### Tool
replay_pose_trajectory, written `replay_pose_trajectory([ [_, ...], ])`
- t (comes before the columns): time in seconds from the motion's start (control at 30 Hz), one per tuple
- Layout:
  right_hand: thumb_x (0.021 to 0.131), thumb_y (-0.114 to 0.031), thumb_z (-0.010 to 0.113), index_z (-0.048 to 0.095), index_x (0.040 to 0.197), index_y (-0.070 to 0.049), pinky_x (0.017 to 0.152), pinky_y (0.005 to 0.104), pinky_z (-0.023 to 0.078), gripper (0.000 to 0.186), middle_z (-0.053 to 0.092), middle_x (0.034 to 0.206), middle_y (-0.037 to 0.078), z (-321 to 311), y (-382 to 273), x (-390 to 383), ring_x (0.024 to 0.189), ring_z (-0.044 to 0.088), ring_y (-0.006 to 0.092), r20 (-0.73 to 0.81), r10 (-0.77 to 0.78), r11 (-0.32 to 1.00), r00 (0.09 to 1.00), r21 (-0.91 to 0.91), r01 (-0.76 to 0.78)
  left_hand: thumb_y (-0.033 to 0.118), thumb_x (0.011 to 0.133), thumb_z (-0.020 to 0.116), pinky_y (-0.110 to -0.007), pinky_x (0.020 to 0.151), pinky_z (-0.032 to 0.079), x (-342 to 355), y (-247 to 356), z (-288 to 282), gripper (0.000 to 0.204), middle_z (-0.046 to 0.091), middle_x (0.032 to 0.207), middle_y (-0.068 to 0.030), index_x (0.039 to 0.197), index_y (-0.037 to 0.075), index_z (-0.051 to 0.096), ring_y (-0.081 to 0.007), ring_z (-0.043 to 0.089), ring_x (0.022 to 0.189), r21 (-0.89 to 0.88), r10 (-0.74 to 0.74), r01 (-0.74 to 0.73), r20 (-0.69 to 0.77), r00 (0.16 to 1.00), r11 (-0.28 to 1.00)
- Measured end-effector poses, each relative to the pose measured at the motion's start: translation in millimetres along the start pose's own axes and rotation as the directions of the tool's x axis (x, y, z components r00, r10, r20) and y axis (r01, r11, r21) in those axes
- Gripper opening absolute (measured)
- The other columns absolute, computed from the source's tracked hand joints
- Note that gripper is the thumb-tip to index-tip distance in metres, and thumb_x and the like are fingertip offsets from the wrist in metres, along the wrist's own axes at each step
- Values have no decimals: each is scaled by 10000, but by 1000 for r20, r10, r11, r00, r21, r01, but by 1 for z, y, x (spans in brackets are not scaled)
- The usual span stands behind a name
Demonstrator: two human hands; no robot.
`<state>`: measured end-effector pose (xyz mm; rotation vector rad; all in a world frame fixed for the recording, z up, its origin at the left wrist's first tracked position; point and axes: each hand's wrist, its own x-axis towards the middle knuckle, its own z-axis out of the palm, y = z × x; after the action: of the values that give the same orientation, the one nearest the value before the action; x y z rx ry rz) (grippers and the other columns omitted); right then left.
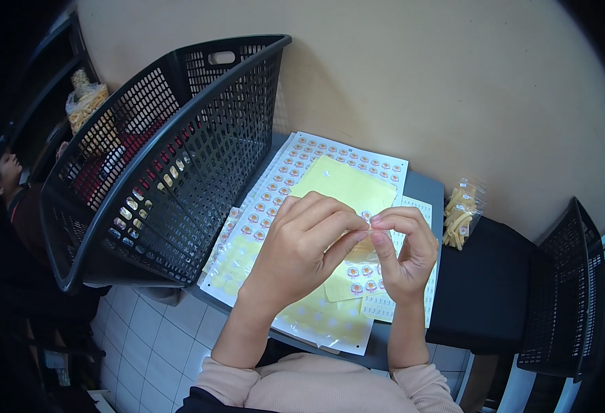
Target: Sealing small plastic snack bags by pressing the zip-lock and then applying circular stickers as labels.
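My left hand and my right hand meet over the table, thumbs and forefingers pinched on a small clear bag with yellowish contents, largely hidden behind my fingers. Under them lie white sticker sheets printed with rows of small round labels, a pale yellow backing sheet and, at the lower right, another sheet of small labels. The sheets overlap on the grey tabletop; a shiny, translucent yellow-backed sheet shows below my wrists.
A large black mesh basket with packaged items stands left. Bags of yellow snacks rest by a black surface, beside another black basket. A person is at far left near black shelving. A beige wall rises behind.
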<state>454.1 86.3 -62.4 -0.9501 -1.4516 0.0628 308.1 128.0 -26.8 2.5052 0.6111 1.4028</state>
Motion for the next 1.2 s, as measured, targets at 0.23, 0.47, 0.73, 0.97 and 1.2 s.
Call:
replay_pose_trajectory([
  [0.23,695,-47,661,591,781,-18,628,256,458,115,589,770,100,-2,-4,3,710,582,180,53,21,999,998,36,-23,35,673,649,-291,603,411,-1,-4,-2,83,581,693,-67,738,22,600,-201,542,661,-93,-25,26,15,1000,995],
  [0.47,692,-26,653,590,767,-12,618,255,458,100,586,764,101,-1,-2,3,695,583,174,61,78,995,995,52,-81,30,664,655,-294,600,419,0,-7,-1,94,581,696,-69,737,16,598,-202,545,657,-96,-9,14,46,999,995],
  [0.73,688,-24,657,592,762,-14,604,250,458,99,588,746,95,0,-2,3,686,585,173,80,59,997,995,41,-62,24,615,693,-284,585,424,-1,-8,-2,139,580,698,-53,713,26,595,-192,543,654,-90,-5,9,49,999,996],
  [0.97,672,-17,667,594,765,-16,593,249,461,118,589,745,92,0,-12,3,681,588,179,127,-2,1000,992,-23,5,24,623,683,-285,594,426,-5,-8,-10,137,573,699,-51,720,26,587,-194,540,671,-125,3,6,71,997,992],
  [1.2,648,23,658,588,759,-21,585,252,462,138,583,735,80,-1,-22,6,667,583,183,253,-79,965,964,-223,138,25,639,665,-298,596,422,-7,-11,-16,126,560,704,-64,729,32,578,-208,536,683,-121,47,-31,130,990,992],
])
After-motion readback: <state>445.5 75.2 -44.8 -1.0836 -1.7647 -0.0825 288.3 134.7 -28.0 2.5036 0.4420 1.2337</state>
